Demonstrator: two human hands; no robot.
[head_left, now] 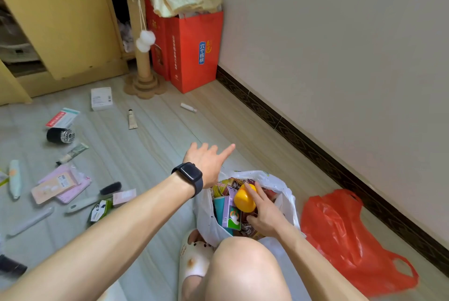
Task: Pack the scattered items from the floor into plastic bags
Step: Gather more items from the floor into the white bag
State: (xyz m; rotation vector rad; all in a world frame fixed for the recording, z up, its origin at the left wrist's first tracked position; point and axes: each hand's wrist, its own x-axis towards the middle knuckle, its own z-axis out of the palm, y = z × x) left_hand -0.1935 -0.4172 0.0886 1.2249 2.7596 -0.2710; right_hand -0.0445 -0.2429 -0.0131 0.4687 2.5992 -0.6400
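Observation:
A white plastic bag [279, 185] stands open on the floor in front of my knee, filled with boxes and snack packets. My right hand [267, 215] is inside its mouth, fingers curled round a yellow cap-shaped item [244, 199]. My left hand [209, 161], a dark watch on the wrist, hovers open just beyond the bag's far rim, fingers spread, holding nothing. A red plastic bag [345, 235] lies flat on the floor to the right. Scattered items lie to the left: a beige tube [132, 120], a white box [101, 98], a black brush [97, 197], pink packets [60, 185].
A small white tube [188, 107] lies near the far wall. Red paper bags [194, 52] and a cat scratching post [143, 57] stand in the corner. A yellow cabinet [65, 21] is at the back left. The wall and dark skirting run along the right. My slippered foot [194, 261] is by the bag.

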